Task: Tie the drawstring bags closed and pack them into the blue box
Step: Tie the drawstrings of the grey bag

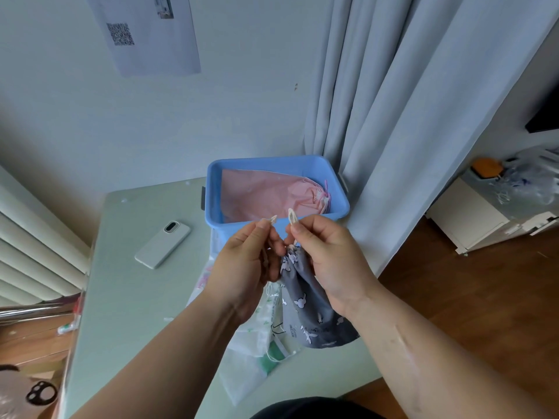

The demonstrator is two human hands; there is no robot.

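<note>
Grey bag (308, 309) held over white bags (257, 337) on the surface (136, 297), left hand (248, 258) and right hand (329, 258) each pinching a cord end (292, 216) between fingers, pink bag (266, 195) inside blue box (276, 164)

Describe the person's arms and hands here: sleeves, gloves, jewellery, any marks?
Both are bare. The bare left hand and bare right hand wear no gloves, and no rings show. The left forearm and right forearm are uncovered to the frame edge, with no sleeve, watch or bracelet at either wrist. A long streak-like mark runs along the right forearm.
</note>
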